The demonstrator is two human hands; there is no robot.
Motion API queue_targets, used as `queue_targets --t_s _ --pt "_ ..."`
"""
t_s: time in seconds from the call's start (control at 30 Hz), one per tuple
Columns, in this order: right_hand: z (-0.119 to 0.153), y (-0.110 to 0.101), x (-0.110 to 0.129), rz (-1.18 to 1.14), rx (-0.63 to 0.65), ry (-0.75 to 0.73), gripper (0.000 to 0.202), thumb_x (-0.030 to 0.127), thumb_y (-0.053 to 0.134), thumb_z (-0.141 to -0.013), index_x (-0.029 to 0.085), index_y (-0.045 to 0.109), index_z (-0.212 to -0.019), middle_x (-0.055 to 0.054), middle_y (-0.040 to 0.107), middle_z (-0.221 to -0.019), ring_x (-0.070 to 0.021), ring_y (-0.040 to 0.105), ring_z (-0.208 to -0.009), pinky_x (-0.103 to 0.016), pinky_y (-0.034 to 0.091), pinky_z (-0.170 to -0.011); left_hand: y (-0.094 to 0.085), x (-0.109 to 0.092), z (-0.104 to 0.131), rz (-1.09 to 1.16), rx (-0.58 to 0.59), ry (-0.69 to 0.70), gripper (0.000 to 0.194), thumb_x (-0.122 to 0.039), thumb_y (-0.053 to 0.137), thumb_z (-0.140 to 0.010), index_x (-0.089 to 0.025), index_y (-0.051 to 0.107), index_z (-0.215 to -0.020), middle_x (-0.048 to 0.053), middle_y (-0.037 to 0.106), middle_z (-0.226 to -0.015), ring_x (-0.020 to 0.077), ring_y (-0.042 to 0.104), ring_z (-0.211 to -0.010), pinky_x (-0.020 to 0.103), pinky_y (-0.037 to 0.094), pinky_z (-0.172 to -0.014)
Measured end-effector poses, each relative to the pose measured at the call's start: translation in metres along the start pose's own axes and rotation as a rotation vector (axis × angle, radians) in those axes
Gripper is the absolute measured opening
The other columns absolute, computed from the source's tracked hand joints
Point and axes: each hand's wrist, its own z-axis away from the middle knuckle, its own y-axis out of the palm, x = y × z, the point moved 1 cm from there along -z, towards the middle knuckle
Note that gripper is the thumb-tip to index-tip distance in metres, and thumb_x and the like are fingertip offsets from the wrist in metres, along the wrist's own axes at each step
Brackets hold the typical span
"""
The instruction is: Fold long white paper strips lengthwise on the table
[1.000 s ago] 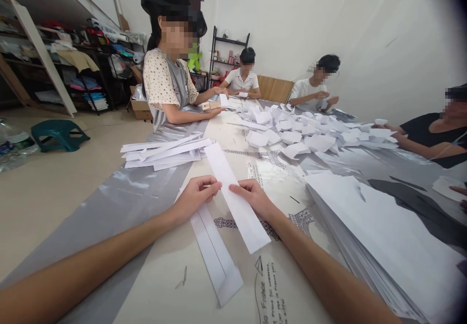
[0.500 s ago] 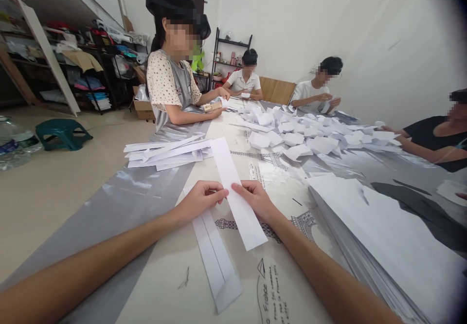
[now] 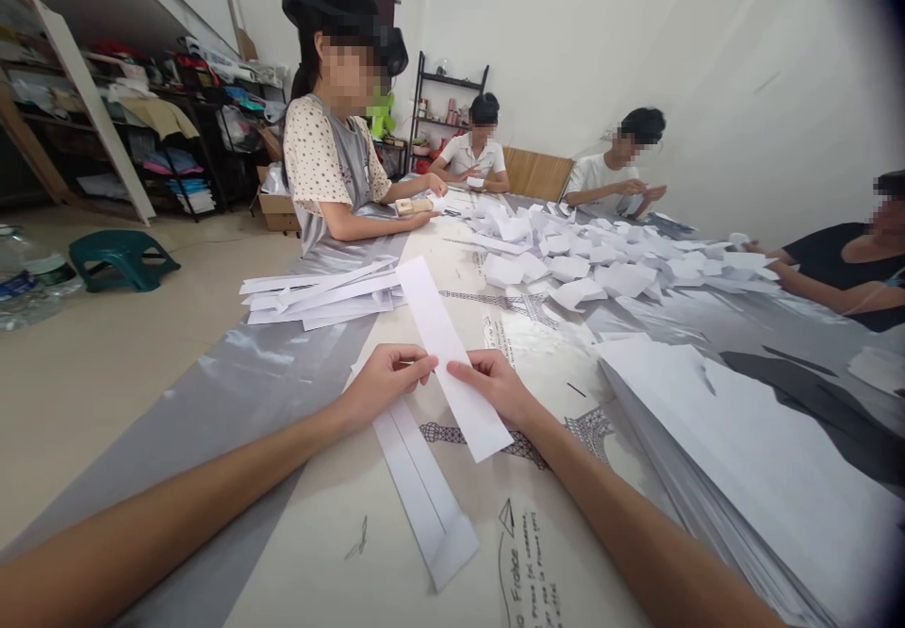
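Observation:
A long white paper strip (image 3: 459,378) slants in front of me, raised over the table. My left hand (image 3: 397,378) pinches its left edge between thumb and curled fingers. On the right edge, my right hand (image 3: 491,381) grips the strip, thumb on top and fingers behind it. Beneath my hands lies another folded strip (image 3: 417,487) with a crease line along its length and a folded lower end. Further forward on the left is a pile of flat white strips (image 3: 318,298).
Folded white paper pieces (image 3: 600,260) are heaped across the table's far right. A stack of large white sheets (image 3: 735,439) lies near my right forearm. Several people sit around the table, the nearest person (image 3: 339,157) at left. A green stool (image 3: 123,260) stands on the floor.
The held strip has shifted slightly up and left with my hands still on it. The lower end of the folded strip beneath has moved a little right and up.

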Motion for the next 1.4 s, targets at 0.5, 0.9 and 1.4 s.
queue_targets --t_s 0.5,0.9,1.4 --pt "-0.0028 -0.0021 -0.0018 -0.011 0.001 -0.017 0.037 0.052 0.071 -0.085 0.015 0.073 -0.080 0.001 0.056 -0.064 -0.0113 0.049 -0.053 -0.024 0.034 -0.047 0.0017 0.0009 0.0021 0.000 0.007 0.012 0.035 -0.046 0.062 -0.091 -0.016 0.065 -0.073 -0.004 0.045 -0.061 0.0105 0.035 -0.058 0.025 0.026 -0.056" --pt "-0.0017 -0.0015 -0.0041 0.033 -0.031 -0.026 0.039 0.054 0.069 -0.085 0.015 0.073 -0.081 0.002 0.053 -0.062 -0.0099 0.044 -0.050 -0.023 0.031 -0.044 0.0013 -0.0019 0.0021 -0.015 0.044 -0.011 0.040 -0.049 0.060 -0.091 -0.017 0.060 -0.069 -0.003 0.043 -0.060 0.0108 0.035 -0.056 0.025 0.025 -0.054" --pt "-0.0032 -0.0006 -0.0017 0.023 -0.045 -0.048 0.038 0.053 0.070 -0.084 0.016 0.074 -0.080 -0.001 0.060 -0.068 -0.0113 0.046 -0.056 -0.024 0.033 -0.049 0.0027 -0.0062 0.0034 -0.016 0.020 -0.012 0.037 -0.049 0.062 -0.089 -0.017 0.063 -0.071 -0.003 0.045 -0.059 0.0106 0.036 -0.055 0.025 0.027 -0.052"
